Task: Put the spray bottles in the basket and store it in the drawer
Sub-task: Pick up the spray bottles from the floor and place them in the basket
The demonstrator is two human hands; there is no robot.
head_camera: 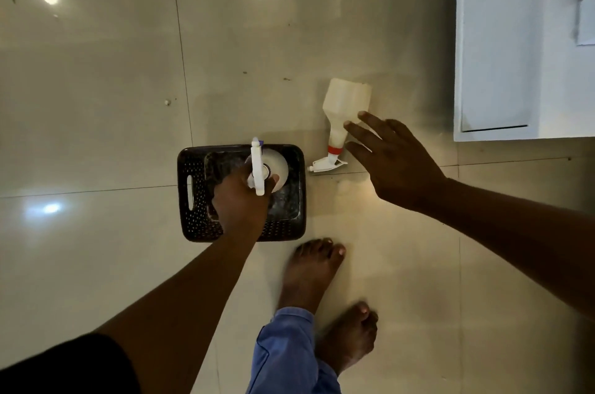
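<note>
A black perforated basket stands on the tiled floor. My left hand is over it, shut on a white spray bottle that stands upright inside, its white trigger head pointing away from me. A second white spray bottle with a red collar lies on its side on the floor just right of the basket, its trigger head toward me. My right hand hovers beside that bottle with fingers spread, fingertips at its neck and shoulder, holding nothing.
A white cabinet stands at the upper right, its front closed. My bare feet are on the floor just in front of the basket. Glossy tiles with light reflections stretch to the left and beyond.
</note>
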